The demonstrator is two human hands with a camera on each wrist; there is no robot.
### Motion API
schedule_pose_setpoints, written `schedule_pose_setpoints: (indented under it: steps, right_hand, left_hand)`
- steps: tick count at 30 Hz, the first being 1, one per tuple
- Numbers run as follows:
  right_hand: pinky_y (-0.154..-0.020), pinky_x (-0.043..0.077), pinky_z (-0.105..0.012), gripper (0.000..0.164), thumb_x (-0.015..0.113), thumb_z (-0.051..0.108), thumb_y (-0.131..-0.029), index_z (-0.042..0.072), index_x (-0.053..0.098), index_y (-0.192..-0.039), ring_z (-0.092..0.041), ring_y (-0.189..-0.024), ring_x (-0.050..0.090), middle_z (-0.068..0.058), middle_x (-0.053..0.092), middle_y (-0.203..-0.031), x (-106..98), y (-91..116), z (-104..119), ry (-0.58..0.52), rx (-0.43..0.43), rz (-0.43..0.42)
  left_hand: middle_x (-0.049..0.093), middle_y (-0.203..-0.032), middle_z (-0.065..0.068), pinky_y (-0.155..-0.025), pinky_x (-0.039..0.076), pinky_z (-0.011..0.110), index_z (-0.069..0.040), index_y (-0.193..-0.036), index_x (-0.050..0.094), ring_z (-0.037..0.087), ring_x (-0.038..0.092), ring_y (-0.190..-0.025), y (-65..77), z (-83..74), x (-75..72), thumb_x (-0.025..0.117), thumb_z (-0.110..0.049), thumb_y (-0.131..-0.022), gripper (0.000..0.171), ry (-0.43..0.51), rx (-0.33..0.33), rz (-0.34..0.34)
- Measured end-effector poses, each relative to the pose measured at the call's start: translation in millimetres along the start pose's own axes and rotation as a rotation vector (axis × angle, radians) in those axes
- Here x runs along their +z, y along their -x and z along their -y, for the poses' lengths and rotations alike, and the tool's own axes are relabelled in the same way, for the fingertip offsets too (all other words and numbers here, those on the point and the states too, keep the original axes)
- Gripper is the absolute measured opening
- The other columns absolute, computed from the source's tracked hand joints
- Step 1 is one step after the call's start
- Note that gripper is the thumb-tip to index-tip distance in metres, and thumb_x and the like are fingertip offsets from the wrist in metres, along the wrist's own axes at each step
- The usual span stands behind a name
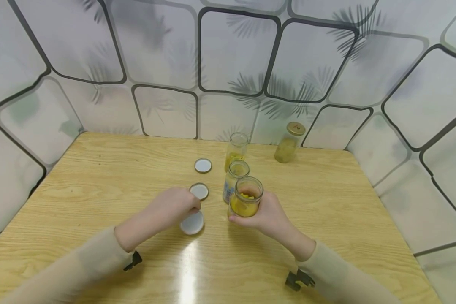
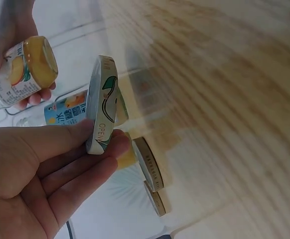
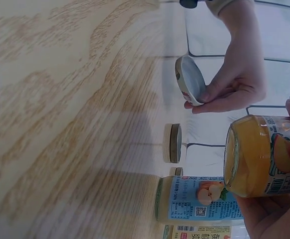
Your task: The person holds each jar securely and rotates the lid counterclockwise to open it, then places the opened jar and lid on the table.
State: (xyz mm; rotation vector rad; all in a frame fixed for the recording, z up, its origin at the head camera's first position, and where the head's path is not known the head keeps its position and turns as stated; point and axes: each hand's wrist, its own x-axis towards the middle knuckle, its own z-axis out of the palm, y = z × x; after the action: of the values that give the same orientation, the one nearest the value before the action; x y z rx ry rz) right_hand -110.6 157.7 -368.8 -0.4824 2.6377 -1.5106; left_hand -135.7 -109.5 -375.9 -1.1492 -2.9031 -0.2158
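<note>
My left hand (image 1: 176, 202) pinches a white jar lid (image 1: 191, 223) by its rim, pale inside facing up, between thumb and fingers. Green marks and the word OPEN show on the lid's edge in the left wrist view. My right hand (image 1: 267, 215) grips an uncapped glass jar (image 1: 245, 202) holding yellow fruit pieces; its label carries a peach picture in the right wrist view. In that view the gripped jar is off the table. Just behind it stands an open jar with a blue label (image 3: 197, 199), and beyond that another open jar (image 1: 236, 152).
Two more lids lie inside-up on the wooden table (image 1: 99, 190): a nearer lid (image 1: 199, 191) and a farther lid (image 1: 203, 165). A capped jar with a gold lid (image 1: 286, 145) stands at the back right, near the patterned wall covering (image 1: 167, 112).
</note>
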Motion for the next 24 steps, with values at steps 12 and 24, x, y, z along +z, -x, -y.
schedule_pose_setpoints:
  steps: [12,24]
  right_hand:
    - [-0.096,0.058,-0.035,0.056,0.097,0.012,-0.073,0.006,0.07,-0.121,-0.026,-0.111,0.073,-0.013,0.077,-0.121,1,1,-1,-0.005,0.01,0.007]
    - [-0.094,0.058,-0.032,0.057,0.097,0.012,-0.073,0.005,0.069,-0.122,-0.024,-0.11,0.073,-0.014,0.077,-0.12,1,1,-1,-0.005,-0.004,0.006]
  left_hand:
    - [0.073,-0.072,-0.007,-0.057,0.049,0.024,-0.018,-0.074,0.076,0.006,0.056,-0.061,2.8,-2.2,12.1,0.081,-0.012,-0.09,0.018,0.004,0.018,-0.01]
    - [0.065,-0.062,-0.009,-0.051,0.042,0.025,-0.02,-0.064,0.07,0.006,0.042,-0.056,3.1,-0.6,19.7,0.083,-0.008,-0.083,0.026,-0.044,0.023,-0.071]
